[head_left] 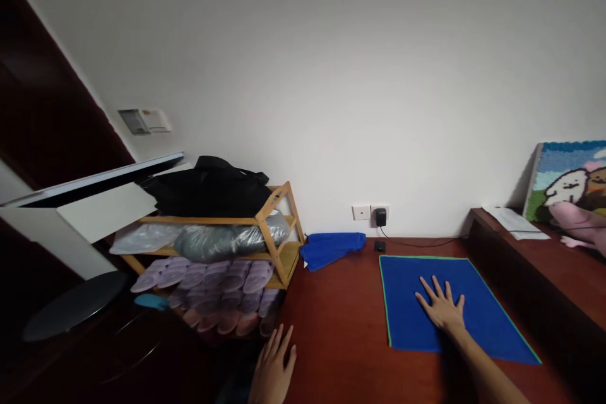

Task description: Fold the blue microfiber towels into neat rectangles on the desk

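Under right hand [444,312]: flat blue cloth [480,309] (edged bright green).

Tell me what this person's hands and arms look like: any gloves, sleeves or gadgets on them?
The left hand and right hand are bare human hands, with no gloves or visible rings. The right forearm is bare too, with no sleeve, watch or cable showing; the left forearm is outside the picture.

Blue cloth [407,315], green edging [385,303]; red-brown tabletop [341,322]; black bag [213,189]; lilac slippers [194,274]
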Motion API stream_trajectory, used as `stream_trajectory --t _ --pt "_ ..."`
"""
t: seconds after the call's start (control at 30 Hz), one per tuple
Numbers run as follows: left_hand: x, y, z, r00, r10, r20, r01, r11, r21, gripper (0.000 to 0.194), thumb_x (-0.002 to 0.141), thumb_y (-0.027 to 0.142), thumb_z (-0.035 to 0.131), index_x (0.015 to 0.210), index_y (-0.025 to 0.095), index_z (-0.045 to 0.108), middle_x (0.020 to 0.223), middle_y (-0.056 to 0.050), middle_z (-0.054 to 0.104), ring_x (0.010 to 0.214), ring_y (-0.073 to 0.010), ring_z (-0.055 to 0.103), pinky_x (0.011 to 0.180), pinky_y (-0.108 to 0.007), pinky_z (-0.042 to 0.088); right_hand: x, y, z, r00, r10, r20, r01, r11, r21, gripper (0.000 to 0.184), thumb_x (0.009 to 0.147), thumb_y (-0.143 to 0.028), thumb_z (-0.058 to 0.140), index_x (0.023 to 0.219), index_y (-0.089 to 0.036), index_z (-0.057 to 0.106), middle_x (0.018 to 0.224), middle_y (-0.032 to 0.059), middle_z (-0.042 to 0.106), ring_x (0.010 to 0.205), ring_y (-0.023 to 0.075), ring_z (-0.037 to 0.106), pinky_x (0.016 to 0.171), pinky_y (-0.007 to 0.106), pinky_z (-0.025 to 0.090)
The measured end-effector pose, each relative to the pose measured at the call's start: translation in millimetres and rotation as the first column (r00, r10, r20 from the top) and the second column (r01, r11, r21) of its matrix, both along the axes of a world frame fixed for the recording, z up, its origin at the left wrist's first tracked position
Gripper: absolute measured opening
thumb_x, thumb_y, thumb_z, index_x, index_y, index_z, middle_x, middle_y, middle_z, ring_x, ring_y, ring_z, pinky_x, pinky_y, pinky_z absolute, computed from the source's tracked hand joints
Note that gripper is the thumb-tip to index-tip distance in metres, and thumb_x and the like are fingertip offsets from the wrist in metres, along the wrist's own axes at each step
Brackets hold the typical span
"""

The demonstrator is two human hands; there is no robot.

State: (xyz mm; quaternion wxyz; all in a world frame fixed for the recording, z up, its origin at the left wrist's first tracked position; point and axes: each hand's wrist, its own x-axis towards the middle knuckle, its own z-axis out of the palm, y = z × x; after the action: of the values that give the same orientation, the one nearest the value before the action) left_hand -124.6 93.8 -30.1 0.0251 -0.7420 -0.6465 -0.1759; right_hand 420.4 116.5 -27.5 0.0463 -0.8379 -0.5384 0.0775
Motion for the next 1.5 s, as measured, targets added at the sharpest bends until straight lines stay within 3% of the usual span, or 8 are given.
stream_trajectory --t 0.33,0.6,0.8,1.0,1.1,1.23,1.37,1.5 --pt "-11 7 -14.2 1.0 -0.018 0.023 0.018 1.0 -0.022 0.056 0.098 0.048 0.04 0.151 0.031 0.05 0.16 -0.001 0.047 0.148 -0.027 0.042 0.117 -0.049 0.044 58 61 0.8 1.0 -0.02 0.005 0.02 0.999 -0.035 0.072 0.094 -0.077 0.021 0.16 -0.049 0.012 0.174 -0.0035 0.01 0.158 0.0386 0.004 0.117 0.075 0.005" --pt "-14 13 -19.3 0.998 -0.062 -0.012 0.063 0.994 0.086 0.054 0.097 0.047 0.042 0.148 0.032 0.055 0.155 0.0 0.054 0.143 -0.0274 0.05 0.114 -0.047 0.049 70 79 4.2 1.0 -0.009 0.029 0.01 0.999 -0.038 0.07 0.095 -0.075 0.019 0.16 -0.05 0.011 0.174 -0.0053 0.008 0.158 0.0359 0.002 0.119 0.072 0.003" --pt "-8 7 -7.8 0.997 -0.072 0.002 0.071 0.994 0.085 0.051 0.1 0.044 0.042 0.146 0.027 0.057 0.153 -0.005 0.056 0.142 -0.028 0.051 0.113 -0.049 0.049 77 82 5.9 1.0 -0.006 -0.018 0.005 0.999 -0.041 0.072 0.093 -0.074 0.024 0.16 -0.048 0.016 0.174 -0.0038 0.009 0.158 0.0375 0.004 0.118 0.074 0.005" --pt "3 -7 9.2 1.0 -0.016 0.022 0.015 0.999 0.035 0.051 0.1 0.038 0.047 0.149 0.032 0.052 0.158 -0.004 0.051 0.144 -0.0273 0.048 0.114 -0.049 0.047 79 83 22.7 0.998 0.058 -0.038 -0.056 0.998 0.042 0.068 0.092 -0.064 0.04 0.154 -0.037 0.044 0.166 0.0092 0.035 0.151 0.049 0.025 0.11 0.077 0.023" --pt "7 -13 14.9 1.0 0.013 0.022 -0.013 1.0 0.006 0.051 0.1 0.035 0.046 0.151 0.035 0.049 0.159 -0.002 0.049 0.146 -0.0258 0.046 0.116 -0.049 0.045 34 82 39.4 0.981 0.188 0.042 -0.193 0.957 0.218 0.056 0.095 -0.044 0.036 0.141 -0.027 0.062 0.155 0.0146 0.051 0.144 0.0476 0.039 0.11 0.067 0.033" --pt "11 -18 20.2 0.999 0.036 0.025 -0.035 0.998 -0.047 0.052 0.1 0.034 0.045 0.152 0.036 0.048 0.161 0.0 0.046 0.149 -0.0254 0.041 0.119 -0.05 0.041 -87 85 56.1 0.765 0.644 -0.008 -0.617 0.737 0.276 0.047 0.094 -0.029 0.036 0.124 -0.019 0.071 0.136 0.0164 0.065 0.125 0.0346 0.059 0.109 0.048 0.043" --pt "12 -21 21.7 0.998 0.046 0.037 -0.043 0.997 -0.066 0.053 0.1 0.032 0.045 0.152 0.037 0.047 0.162 0.0 0.044 0.149 -0.0254 0.041 0.119 -0.05 0.04 -220 111 58.4 0.622 0.78 -0.068 -0.739 0.614 0.278 0.05 0.092 -0.026 0.043 0.138 -0.023 0.063 0.148 0.0076 0.059 0.136 0.0218 0.052 0.116 0.034 0.036" --pt "13 -23 22.3 0.998 0.053 0.04 -0.05 0.995 -0.087 0.054 0.099 0.03 0.046 0.153 0.037 0.046 0.162 0.0 0.044 0.149 -0.025 0.041 0.12 -0.049 0.04 -307 151 57.3 0.628 0.771 -0.107 -0.73 0.63 0.265 0.06 0.094 -0.029 0.043 0.154 -0.023 0.046 0.168 0.0065 0.031 0.154 0.0256 0.026 0.125 0.043 0.02"
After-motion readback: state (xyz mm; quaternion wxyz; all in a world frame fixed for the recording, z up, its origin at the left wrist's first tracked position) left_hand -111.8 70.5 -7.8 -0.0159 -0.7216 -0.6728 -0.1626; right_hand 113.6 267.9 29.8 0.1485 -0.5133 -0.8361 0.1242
